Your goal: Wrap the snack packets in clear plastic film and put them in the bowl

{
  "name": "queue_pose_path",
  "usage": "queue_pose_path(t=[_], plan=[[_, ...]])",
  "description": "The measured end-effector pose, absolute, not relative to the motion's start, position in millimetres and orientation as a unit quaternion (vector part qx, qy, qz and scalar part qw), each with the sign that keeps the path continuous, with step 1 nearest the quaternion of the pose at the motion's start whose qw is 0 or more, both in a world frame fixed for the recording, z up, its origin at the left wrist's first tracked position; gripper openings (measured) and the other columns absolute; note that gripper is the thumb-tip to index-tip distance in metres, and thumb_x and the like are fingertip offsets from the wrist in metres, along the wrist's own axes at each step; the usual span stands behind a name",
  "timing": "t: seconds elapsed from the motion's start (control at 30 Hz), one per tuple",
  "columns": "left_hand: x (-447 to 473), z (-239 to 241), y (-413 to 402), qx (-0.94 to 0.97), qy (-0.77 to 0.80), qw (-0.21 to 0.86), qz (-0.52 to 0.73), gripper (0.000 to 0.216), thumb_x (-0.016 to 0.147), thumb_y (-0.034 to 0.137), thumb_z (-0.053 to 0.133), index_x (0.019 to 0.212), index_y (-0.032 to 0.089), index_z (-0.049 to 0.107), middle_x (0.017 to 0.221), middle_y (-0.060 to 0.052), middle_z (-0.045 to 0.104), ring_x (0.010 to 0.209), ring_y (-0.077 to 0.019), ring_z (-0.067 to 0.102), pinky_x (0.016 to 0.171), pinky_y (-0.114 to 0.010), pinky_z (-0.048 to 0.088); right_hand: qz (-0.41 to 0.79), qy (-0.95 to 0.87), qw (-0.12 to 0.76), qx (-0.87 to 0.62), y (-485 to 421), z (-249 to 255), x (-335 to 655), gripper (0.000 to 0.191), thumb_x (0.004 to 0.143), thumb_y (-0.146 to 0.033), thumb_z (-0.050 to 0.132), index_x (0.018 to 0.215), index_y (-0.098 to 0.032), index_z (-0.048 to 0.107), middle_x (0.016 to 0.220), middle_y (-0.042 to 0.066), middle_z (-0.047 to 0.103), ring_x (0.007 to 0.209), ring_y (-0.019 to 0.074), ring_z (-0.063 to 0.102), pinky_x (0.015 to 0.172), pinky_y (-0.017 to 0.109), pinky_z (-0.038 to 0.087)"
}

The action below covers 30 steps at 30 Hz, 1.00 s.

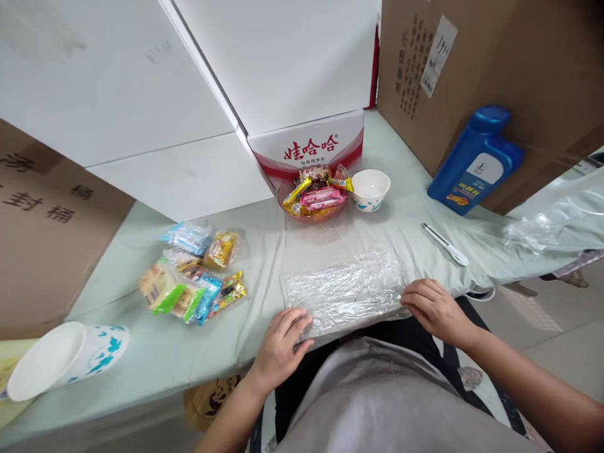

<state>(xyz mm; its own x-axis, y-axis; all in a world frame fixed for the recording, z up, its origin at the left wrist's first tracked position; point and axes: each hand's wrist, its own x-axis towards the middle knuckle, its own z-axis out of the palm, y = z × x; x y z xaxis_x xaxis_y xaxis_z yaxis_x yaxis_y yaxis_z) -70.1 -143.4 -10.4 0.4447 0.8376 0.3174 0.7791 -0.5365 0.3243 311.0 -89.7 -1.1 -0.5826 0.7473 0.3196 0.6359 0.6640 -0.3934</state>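
Observation:
A crinkled, folded sheet of clear plastic film (346, 289) lies flat along the table's near edge. My left hand (283, 346) is at its near left corner, fingers curled over the edge with the thumb below. At the right end, my right hand (431, 308) has its fingers bent over the film's corner, the thumb mostly hidden. Both hands appear to grip the film. Beyond it stands a clear pinkish bowl (314, 217) heaped with wrapped snacks (323, 196). Touching the bowl's right side is a white paper cup (370, 189) with a blue leaf print.
Packaged snacks (191, 270) lie in a pile at left, near a large paper tub (101, 352) tipped on its side. To the right are a white utility knife (445, 244), a blue bottle (476, 160) and clear plastic wrap (557, 226). White boxes (302, 63) and a cardboard box (509, 75) stand behind.

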Motion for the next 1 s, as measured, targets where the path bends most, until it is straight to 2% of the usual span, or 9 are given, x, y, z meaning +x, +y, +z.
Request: queue_pose_path(t=[0.1, 0.23, 0.33, 0.47, 0.57, 0.7, 0.8, 0.9, 1.0], plan=[[-65, -4, -140, 0.839, 0.477, 0.115, 0.235, 0.016, 0.086, 0.021, 0.061, 0.101, 0.022, 0.066, 0.104, -0.007, 0.066, 0.105, -0.0234, 0.060, 0.094, -0.042, 0.052, 0.166, -0.865, 0.272, -0.388, -83, 2, 310, 0.016, 0.094, -0.018, 0.046, 0.097, -0.023, 0.061, 0.098, 0.008, 0.070, 0.103, 0.0234, 0.063, 0.088, 0.043, 0.049], [-62, 4, -134, 0.821, 0.482, 0.168, 0.257, 0.008, 0.087, 0.020, 0.060, 0.093, 0.021, 0.065, 0.097, -0.006, 0.067, 0.099, -0.0211, 0.061, 0.089, -0.038, 0.054, 0.196, -0.832, 0.306, -0.420, -73, 6, 306, 0.015, 0.096, -0.024, 0.044, 0.097, -0.022, 0.058, 0.092, 0.008, 0.069, 0.091, 0.0211, 0.065, 0.080, 0.037, 0.053], [-64, 4, -131, 0.798, 0.493, 0.198, 0.283, 0.013, 0.092, 0.020, 0.051, 0.086, 0.021, 0.063, 0.090, -0.005, 0.069, 0.093, -0.0187, 0.064, 0.085, -0.035, 0.053, 0.194, -0.811, 0.299, -0.463, -67, 7, 302, 0.018, 0.097, -0.027, 0.040, 0.097, -0.022, 0.057, 0.089, 0.007, 0.069, 0.084, 0.0202, 0.066, 0.076, 0.034, 0.053], [-65, 2, -119, 0.726, 0.591, 0.197, 0.291, 0.016, 0.093, 0.027, 0.047, 0.089, 0.020, 0.061, 0.081, -0.002, 0.069, 0.075, -0.0152, 0.067, 0.070, -0.027, 0.053, 0.175, -0.790, 0.275, -0.520, -58, 1, 293, 0.024, 0.097, -0.029, 0.036, 0.101, -0.021, 0.058, 0.094, 0.007, 0.070, 0.088, 0.0211, 0.068, 0.079, 0.034, 0.053], [-62, -1, -100, 0.698, 0.642, 0.165, 0.270, 0.017, 0.092, 0.029, 0.046, 0.090, 0.021, 0.060, 0.073, 0.000, 0.068, 0.067, -0.0146, 0.066, 0.065, -0.025, 0.051, 0.117, -0.782, 0.240, -0.564, -48, -6, 282, 0.029, 0.098, -0.029, 0.033, 0.105, -0.018, 0.060, 0.103, 0.010, 0.070, 0.090, 0.0220, 0.068, 0.077, 0.032, 0.051], [-52, -6, -74, 0.701, 0.672, 0.061, 0.231, 0.017, 0.091, 0.026, 0.046, 0.090, 0.020, 0.061, 0.084, -0.004, 0.070, 0.076, -0.0182, 0.067, 0.068, -0.027, 0.049, 0.046, -0.776, 0.134, -0.614, -39, -9, 269, 0.031, 0.099, -0.029, 0.034, 0.108, -0.017, 0.062, 0.101, 0.010, 0.070, 0.079, 0.0218, 0.068, 0.064, 0.030, 0.046], [-46, -11, -65, 0.709, 0.683, 0.013, 0.178, 0.017, 0.091, 0.024, 0.046, 0.090, 0.019, 0.062, 0.089, -0.006, 0.069, 0.075, -0.0193, 0.065, 0.064, -0.028, 0.047, 0.020, -0.768, 0.084, -0.635, -38, -7, 263, 0.032, 0.099, -0.030, 0.035, 0.107, -0.017, 0.063, 0.097, 0.010, 0.070, 0.075, 0.0213, 0.066, 0.061, 0.029, 0.042], [-46, -12, -64, 0.709, 0.687, -0.032, 0.154, 0.019, 0.092, 0.025, 0.046, 0.094, 0.019, 0.064, 0.089, -0.007, 0.067, 0.074, -0.0208, 0.063, 0.064, -0.030, 0.046, 0.004, -0.768, 0.092, -0.634, -36, -6, 266, 0.032, 0.098, -0.031, 0.038, 0.112, -0.015, 0.062, 0.099, 0.012, 0.068, 0.079, 0.0227, 0.064, 0.067, 0.031, 0.043], [-47, -6, -68, 0.707, 0.677, -0.104, 0.177, 0.021, 0.091, 0.023, 0.047, 0.101, 0.016, 0.064, 0.093, -0.012, 0.064, 0.086, -0.0257, 0.061, 0.074, -0.036, 0.048, -0.010, -0.779, 0.162, -0.606, -33, -8, 275, 0.035, 0.095, -0.036, 0.046, 0.116, -0.012, 0.060, 0.108, 0.016, 0.064, 0.097, 0.0290, 0.058, 0.083, 0.039, 0.044]])
